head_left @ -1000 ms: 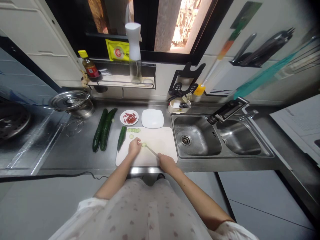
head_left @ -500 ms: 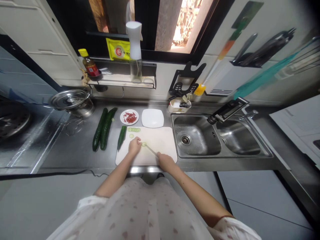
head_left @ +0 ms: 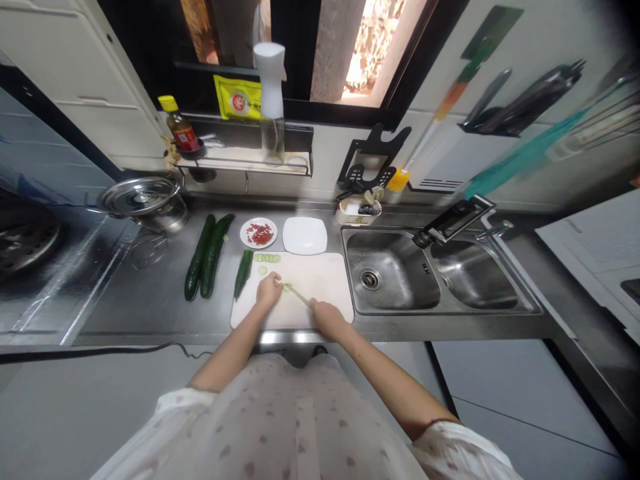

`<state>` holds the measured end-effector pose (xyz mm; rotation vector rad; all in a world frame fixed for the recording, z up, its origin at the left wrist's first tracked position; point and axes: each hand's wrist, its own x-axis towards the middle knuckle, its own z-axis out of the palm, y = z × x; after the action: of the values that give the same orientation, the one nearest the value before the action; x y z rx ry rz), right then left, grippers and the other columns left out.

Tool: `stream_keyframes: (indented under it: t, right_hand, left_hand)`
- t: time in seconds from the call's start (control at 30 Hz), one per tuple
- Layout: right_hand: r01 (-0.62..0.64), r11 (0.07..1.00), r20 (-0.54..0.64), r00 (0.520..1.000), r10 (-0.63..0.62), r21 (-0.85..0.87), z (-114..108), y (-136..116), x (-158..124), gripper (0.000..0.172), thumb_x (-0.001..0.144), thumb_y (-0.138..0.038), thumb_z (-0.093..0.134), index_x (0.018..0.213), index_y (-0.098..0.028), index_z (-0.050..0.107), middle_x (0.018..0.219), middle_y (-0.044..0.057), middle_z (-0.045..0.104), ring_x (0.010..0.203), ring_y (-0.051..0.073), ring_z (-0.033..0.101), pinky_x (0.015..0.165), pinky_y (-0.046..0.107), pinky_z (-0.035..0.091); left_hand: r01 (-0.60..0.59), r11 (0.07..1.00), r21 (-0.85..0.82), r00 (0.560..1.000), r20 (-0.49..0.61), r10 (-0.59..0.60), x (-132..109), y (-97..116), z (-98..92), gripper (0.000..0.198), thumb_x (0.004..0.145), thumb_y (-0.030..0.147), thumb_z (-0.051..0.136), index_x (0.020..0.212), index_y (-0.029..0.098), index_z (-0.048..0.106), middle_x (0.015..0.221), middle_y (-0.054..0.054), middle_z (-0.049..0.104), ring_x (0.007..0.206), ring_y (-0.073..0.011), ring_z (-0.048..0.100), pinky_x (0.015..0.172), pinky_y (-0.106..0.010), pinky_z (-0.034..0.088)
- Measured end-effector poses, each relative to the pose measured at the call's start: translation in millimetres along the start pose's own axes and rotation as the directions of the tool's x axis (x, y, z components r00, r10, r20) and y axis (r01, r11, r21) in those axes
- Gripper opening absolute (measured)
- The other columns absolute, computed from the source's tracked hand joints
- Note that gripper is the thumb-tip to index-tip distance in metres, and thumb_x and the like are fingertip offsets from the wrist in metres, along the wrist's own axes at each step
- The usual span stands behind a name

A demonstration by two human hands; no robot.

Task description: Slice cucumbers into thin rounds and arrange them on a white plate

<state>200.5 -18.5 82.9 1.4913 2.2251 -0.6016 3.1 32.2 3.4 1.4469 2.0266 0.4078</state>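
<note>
My right hand (head_left: 329, 320) is closed around the handle of a slim knife (head_left: 302, 299), its blade angled up and left over the white cutting board (head_left: 320, 273). The blade's tip reaches a pale green cucumber slice (head_left: 287, 287) at the board's middle. Just left of that slice, my left hand (head_left: 270, 291) has its fingers pinched together; whatever is between them is too small to make out. Several cucumber slices (head_left: 267, 258) lie in a row along the board's back left edge, with one single slice (head_left: 263, 271) below them. A cut cucumber (head_left: 243, 273) rests at the board's left edge.
Two whole cucumbers (head_left: 207, 257) lie to the left. Behind the board are a plate of red pieces (head_left: 259, 233) and a white square dish (head_left: 305, 235). A double sink (head_left: 395, 270) is on the right, a lidded steel pot (head_left: 150, 203) at the far left.
The knife blade looks turned slightly, showing more of its flat side, and my right hand has shifted a little left. My left hand stays beside the slice; the view has moved slightly.
</note>
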Motion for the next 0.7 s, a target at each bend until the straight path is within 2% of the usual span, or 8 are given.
stream_keyframes:
  t: [0.4,0.7]
  right_hand:
    - [-0.022,1.000,-0.001,1.000,0.021,-0.007,12,12,-4,0.025,0.092,-0.013,0.036,0.113,-0.014,0.051,0.097,0.014,0.068,0.091,0.022,0.066,0.071,0.028,0.045]
    - [0.009,1.000,-0.029,1.000,-0.009,-0.008,10,7,1,0.023,0.094,-0.013,0.036,0.113,-0.015,0.049,0.094,0.013,0.067,0.090,0.021,0.066,0.071,0.027,0.045]
  left_hand:
    - [-0.016,1.000,-0.017,1.000,0.011,0.016,1,-2,-0.2,0.021,0.078,0.018,0.061,0.099,0.021,0.064,0.080,-0.001,0.067,0.077,-0.0160,0.062,0.072,-0.023,0.042]
    - [-0.003,1.000,-0.013,1.000,0.015,0.003,2,-1,-0.4,0.022,0.078,0.016,0.061,0.098,0.021,0.064,0.081,-0.001,0.068,0.078,-0.0159,0.062,0.072,-0.023,0.042]
